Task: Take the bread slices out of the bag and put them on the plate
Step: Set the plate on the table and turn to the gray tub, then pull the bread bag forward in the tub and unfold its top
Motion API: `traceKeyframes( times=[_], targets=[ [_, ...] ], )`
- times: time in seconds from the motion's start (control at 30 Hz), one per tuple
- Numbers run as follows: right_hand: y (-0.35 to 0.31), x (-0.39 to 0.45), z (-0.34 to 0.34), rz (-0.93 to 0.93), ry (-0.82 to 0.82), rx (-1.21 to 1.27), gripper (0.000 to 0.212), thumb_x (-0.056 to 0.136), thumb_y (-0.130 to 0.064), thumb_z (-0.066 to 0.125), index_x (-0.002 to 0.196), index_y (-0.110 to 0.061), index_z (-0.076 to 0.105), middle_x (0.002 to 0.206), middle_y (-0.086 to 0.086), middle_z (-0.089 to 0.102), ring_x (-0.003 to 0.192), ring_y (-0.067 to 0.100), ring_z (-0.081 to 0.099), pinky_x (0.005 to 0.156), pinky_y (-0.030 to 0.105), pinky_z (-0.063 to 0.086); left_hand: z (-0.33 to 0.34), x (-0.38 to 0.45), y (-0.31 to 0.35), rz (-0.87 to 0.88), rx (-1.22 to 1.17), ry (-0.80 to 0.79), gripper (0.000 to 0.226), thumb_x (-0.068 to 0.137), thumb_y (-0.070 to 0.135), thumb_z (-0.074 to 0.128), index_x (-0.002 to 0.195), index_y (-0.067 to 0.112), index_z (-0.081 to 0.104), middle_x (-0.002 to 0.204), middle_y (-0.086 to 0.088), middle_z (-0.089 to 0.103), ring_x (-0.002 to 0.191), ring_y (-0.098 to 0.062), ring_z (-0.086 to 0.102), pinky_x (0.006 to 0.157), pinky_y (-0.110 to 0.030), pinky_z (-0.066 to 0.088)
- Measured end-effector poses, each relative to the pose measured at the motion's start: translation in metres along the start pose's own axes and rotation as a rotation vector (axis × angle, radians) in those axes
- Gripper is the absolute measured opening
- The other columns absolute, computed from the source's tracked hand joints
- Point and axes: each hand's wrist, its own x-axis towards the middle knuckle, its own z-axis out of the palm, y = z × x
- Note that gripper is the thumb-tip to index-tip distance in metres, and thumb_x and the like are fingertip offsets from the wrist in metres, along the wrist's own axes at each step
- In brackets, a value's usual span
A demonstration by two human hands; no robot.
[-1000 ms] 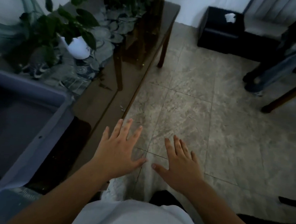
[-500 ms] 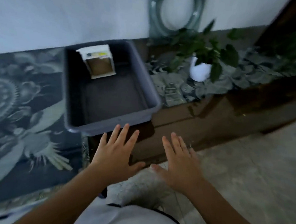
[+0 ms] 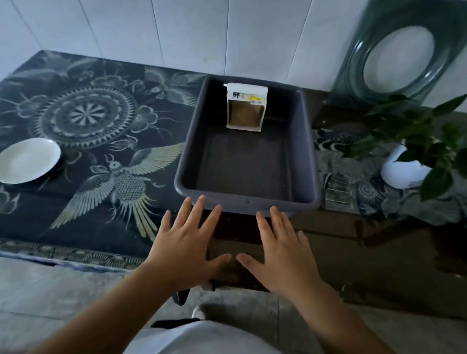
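- Bread bag (image 3: 246, 108): one, white with a brown window showing the bread inside, standing upright at the far end of the tub, upper centre of the frame; single slices cannot be counted through the window.
- One grey plastic tub (image 3: 311, 165), rectangular, sits at centre frame; the bag is the only thing in it.
- One white plate (image 3: 26, 160) lies at the left edge of the frame on the patterned cloth, well apart from the tub, with nothing on it.
- Two hands, both bare and spread flat with fingers apart, palms down, gripping nothing: the left hand (image 3: 185, 246) and the right hand (image 3: 281, 255) hover side by side in the lower centre, thumbs almost meeting, fingertips just short of the tub's near rim.
- One dark cloth (image 3: 88, 124) with a pale medallion and a winged bird covers the left part of the table.
- One potted plant (image 3: 407, 171) in a white pot stands at the right.
- One glass panel (image 3: 398, 50) with a round opening leans on the wall, upper right.
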Motion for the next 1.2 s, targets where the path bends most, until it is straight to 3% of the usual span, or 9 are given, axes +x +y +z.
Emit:
traceKeyframes(
  times=[0.47, 0.8, 1.2],
  targets=[
    [-0.015, 0.049, -0.006, 0.069, 0.022, -0.008, 0.1, 0.075, -0.089, 0.013, 0.153, -0.029, -0.005, 0.166, 0.006, -0.007, 0.151, 0.024, -0.004, 0.116, 0.055, 0.017, -0.013, 0.065, -0.031, 0.127, 0.004, 0.015, 0.094, 0.074, 0.084, 0.018, 0.15, 0.034, -0.008, 0.164, -0.008, -0.005, 0.149, -0.031, -0.009, 0.116, -0.06, 0.009],
    [0.005, 0.099, -0.02, 0.077, -0.024, 0.011, 0.098, 0.075, -0.087, 0.016, 0.153, -0.031, -0.008, 0.165, 0.003, -0.011, 0.151, 0.022, -0.008, 0.118, 0.055, 0.013, -0.014, 0.115, -0.044, 0.095, -0.014, 0.013, 0.095, 0.074, 0.085, 0.017, 0.151, 0.033, -0.003, 0.165, -0.008, -0.001, 0.149, -0.032, -0.006, 0.117, -0.06, 0.01],
    [0.06, 0.257, -0.069, 0.043, 0.026, -0.022, 0.099, 0.075, -0.085, 0.02, 0.153, -0.03, -0.005, 0.166, 0.004, -0.007, 0.151, 0.023, -0.002, 0.116, 0.055, 0.016, -0.055, 0.266, -0.065, 0.068, 0.026, 0.017, 0.097, 0.071, 0.086, 0.019, 0.151, 0.035, -0.003, 0.165, -0.007, -0.005, 0.149, -0.03, -0.008, 0.117, -0.058, 0.008]
  ],
)
